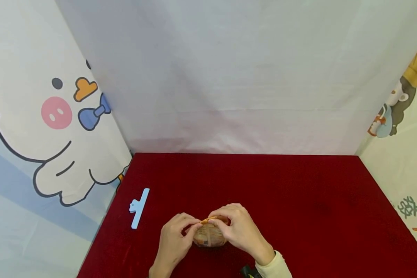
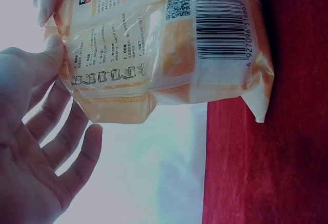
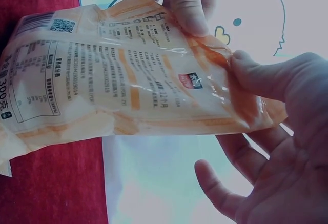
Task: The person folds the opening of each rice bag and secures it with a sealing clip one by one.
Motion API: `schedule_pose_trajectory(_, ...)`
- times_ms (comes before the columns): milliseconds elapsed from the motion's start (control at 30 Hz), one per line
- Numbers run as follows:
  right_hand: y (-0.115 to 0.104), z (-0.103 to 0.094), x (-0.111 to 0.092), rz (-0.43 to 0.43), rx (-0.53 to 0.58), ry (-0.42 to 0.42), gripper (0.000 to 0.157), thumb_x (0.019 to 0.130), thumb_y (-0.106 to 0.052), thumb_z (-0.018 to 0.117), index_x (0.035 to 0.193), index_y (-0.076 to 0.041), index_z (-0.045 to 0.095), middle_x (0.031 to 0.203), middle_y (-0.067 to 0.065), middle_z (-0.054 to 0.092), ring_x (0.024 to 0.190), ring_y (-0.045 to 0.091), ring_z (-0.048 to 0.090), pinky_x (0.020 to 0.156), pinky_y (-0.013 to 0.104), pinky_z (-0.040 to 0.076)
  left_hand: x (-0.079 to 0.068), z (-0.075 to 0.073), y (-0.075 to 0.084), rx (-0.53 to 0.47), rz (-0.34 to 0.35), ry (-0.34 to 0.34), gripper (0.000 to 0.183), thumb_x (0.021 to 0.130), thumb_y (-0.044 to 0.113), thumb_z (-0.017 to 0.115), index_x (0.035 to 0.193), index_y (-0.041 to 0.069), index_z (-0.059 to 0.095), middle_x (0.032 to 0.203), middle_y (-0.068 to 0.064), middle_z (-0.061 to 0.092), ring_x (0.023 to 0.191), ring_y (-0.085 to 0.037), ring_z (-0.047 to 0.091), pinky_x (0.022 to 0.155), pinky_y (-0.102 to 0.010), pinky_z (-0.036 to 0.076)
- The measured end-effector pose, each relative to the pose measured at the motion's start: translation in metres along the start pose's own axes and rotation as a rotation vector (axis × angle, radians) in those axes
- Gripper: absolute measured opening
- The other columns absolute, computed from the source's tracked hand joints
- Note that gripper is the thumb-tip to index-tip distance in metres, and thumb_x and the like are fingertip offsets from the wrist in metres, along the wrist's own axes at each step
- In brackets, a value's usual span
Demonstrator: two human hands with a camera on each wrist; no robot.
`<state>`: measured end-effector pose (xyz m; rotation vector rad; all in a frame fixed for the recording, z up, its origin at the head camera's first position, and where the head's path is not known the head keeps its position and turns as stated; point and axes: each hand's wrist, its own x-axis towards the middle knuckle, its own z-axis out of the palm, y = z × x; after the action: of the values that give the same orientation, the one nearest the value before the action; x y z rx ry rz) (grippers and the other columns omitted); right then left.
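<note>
Both hands pinch the top edge of an orange and clear plastic food bag that stands upright near the front of the table. My left hand has thumb and forefinger on the left part of that edge. On the right part, my right hand grips it the same way, close to the left fingertips. In the left wrist view the bag shows printed text, a barcode and a QR code. Its folded top appears between the two hands in the right wrist view.
A light blue clip with a long straight bar lies on the dark red table, left of the hands. White curtain walls with cartoon prints enclose the back and sides. A small black object is by the right sleeve.
</note>
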<state>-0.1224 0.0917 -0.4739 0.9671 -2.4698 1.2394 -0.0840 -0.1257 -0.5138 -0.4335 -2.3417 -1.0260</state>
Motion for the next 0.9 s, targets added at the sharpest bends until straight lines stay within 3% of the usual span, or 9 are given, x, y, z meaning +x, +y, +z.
schedule_pose_trajectory(167, 0.000, 0.000, 0.000, -0.008, -0.002, 0.000, 0.005, 0.098, -0.023, 0.079, 0.098, -0.022, 0.084, 0.094, -0.008, 0.082, 0.077, -0.004, 0.060, 0.089, 0.036, 0.054, -0.004, -0.001, -0.002, -0.006, -0.017, -0.009, 0.005, 0.090, 0.015, 0.085, 0.093, 0.018, 0.082, 0.090, 0.011, 0.075, 0.074, 0.005, 0.058, 0.061, -0.018, 0.051)
schedule_pose_trajectory(367, 0.000, 0.000, 0.001, -0.023, -0.018, 0.005, 0.006, 0.093, -0.017, 0.083, 0.099, -0.019, 0.085, 0.097, -0.010, 0.082, 0.084, -0.002, 0.068, 0.096, 0.044, 0.056, -0.010, -0.004, -0.007, 0.041, -0.105, -0.018, 0.015, 0.086, 0.013, 0.088, 0.094, 0.024, 0.082, 0.092, 0.018, 0.073, 0.085, 0.000, 0.069, 0.073, -0.027, 0.060)
schedule_pose_trajectory(500, 0.000, -0.001, 0.002, -0.025, -0.010, 0.005, 0.007, 0.093, -0.016, 0.083, 0.099, -0.019, 0.085, 0.096, -0.010, 0.082, 0.080, -0.004, 0.065, 0.095, 0.042, 0.055, -0.013, -0.005, -0.011, 0.058, -0.147, -0.010, 0.019, 0.084, 0.010, 0.089, 0.093, 0.026, 0.082, 0.092, 0.020, 0.074, 0.088, -0.002, 0.072, 0.078, -0.030, 0.062)
schedule_pose_trajectory(700, 0.001, 0.000, 0.001, -0.025, -0.006, 0.012, 0.005, 0.094, -0.019, 0.082, 0.098, -0.019, 0.085, 0.094, -0.008, 0.082, 0.074, -0.007, 0.057, 0.090, 0.037, 0.053, -0.014, -0.004, -0.014, 0.013, -0.186, -0.028, 0.021, 0.086, 0.010, 0.088, 0.093, 0.029, 0.082, 0.092, 0.023, 0.074, 0.088, -0.002, 0.073, 0.079, -0.030, 0.062)
schedule_pose_trajectory(900, 0.001, 0.000, 0.000, -0.027, -0.012, 0.018, 0.006, 0.094, -0.018, 0.083, 0.099, -0.019, 0.085, 0.095, -0.009, 0.082, 0.076, -0.006, 0.059, 0.090, 0.036, 0.053, -0.015, -0.006, -0.015, -0.059, -0.265, -0.073, 0.021, 0.090, 0.010, 0.085, 0.098, 0.030, 0.083, 0.095, 0.024, 0.074, 0.093, -0.002, 0.073, 0.083, -0.030, 0.062)
